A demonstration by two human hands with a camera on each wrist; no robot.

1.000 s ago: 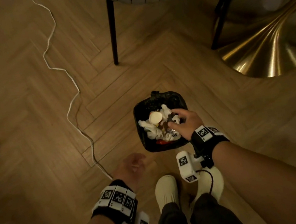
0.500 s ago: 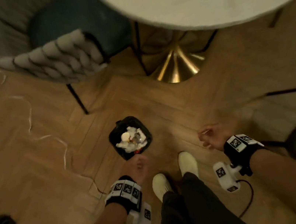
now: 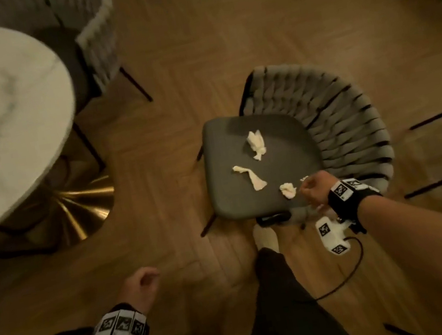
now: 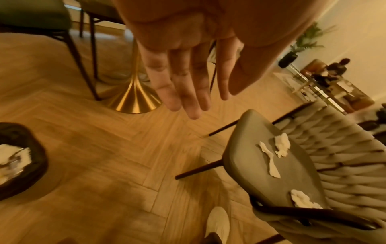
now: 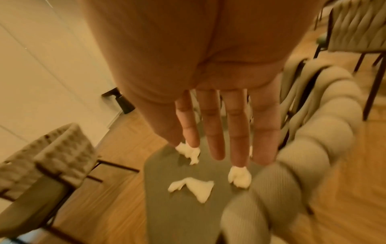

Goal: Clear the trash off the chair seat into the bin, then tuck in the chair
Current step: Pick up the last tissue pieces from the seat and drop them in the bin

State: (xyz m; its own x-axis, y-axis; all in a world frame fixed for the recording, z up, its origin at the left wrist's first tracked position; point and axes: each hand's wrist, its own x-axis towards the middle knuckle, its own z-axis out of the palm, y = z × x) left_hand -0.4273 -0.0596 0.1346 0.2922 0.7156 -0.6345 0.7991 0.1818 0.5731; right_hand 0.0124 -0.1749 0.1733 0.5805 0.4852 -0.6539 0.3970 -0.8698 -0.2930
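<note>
Over the near right corner of the chair seat (image 3: 264, 189) my right hand (image 3: 314, 190) hangs, fingers (image 5: 236, 132) stretched straight and slightly apart, holding nothing. Three white scraps of trash lie on the dark seat: a crumpled wad (image 3: 288, 190) just beside my fingertips near the front edge, a long twisted strip (image 3: 251, 177) in the middle, and a larger crumpled tissue (image 3: 256, 141) further back toward the woven backrest (image 3: 345, 118). That backrest curves round the far and right sides of the seat; the seat's left and near edges are open to the floor (image 3: 177, 116).

My left hand (image 3: 141, 284) hangs low over bare floor, well left of the chair, fingers (image 4: 188, 85) loosely extended and holding nothing.

Down by my left forearm sits the black bin (image 4: 31, 173), with white crumpled paper (image 4: 10, 156) inside it; from the head view my wrist covers much of it. A wide band of wood floor lies between bin and chair.

To the left stands the round marble table (image 3: 3, 115) on its flared brass base (image 3: 81, 206), apart from the chair, floor showing between them. A second woven chair (image 3: 95, 42) stands against the table's far side. More chair legs (image 3: 437, 115) show to the right of the backrest. My pale shoe (image 3: 265, 237) is planted just at the seat's front corner.
</note>
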